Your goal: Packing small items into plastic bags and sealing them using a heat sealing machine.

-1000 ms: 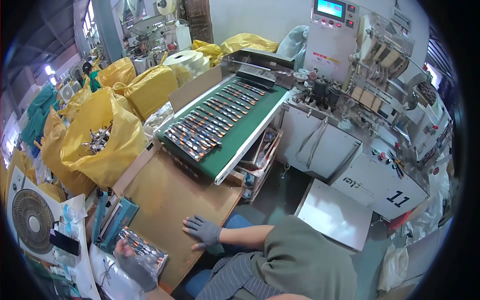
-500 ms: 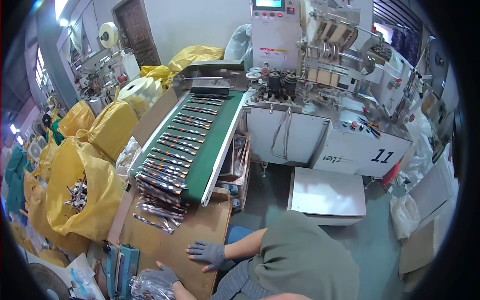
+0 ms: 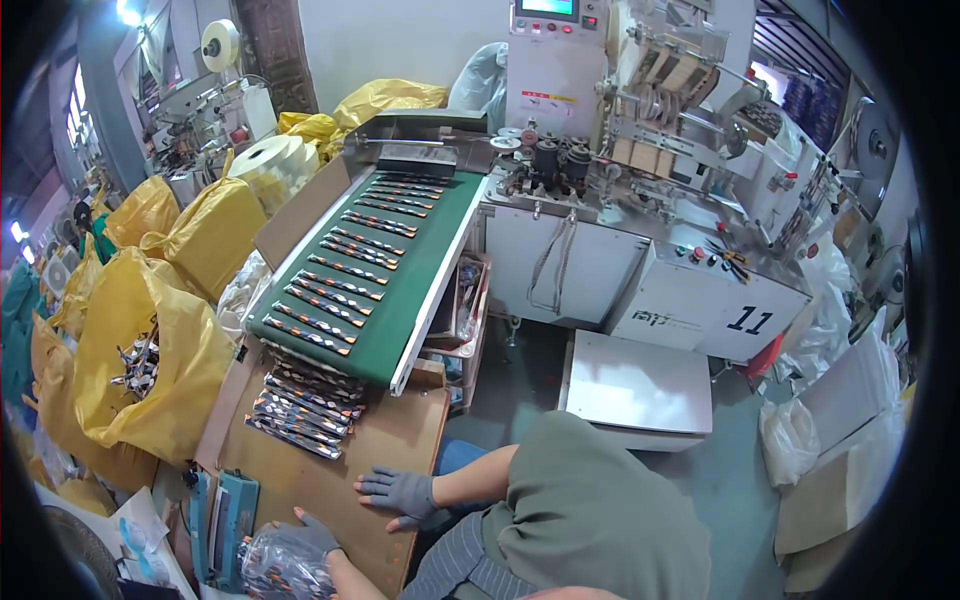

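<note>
- One clear bag (image 3: 272, 562) of patterned packets (image 3: 292, 580), lower left; left hand (image 3: 318, 537) on it, grip unclear.
- Right hand (image 3: 405, 495), lower centre: fingers spread, holding nothing.
- One open yellow sack (image 3: 190, 385), left, containing scraps (image 3: 139, 362).

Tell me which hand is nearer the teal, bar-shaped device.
Left. The left hand, at a clear plastic bag, is just right of the device; the right hand is farther right.

The lower edge crops the clear bag (image 3: 285, 570); the grip of the left hand (image 3: 317, 537) is unclear.
</note>
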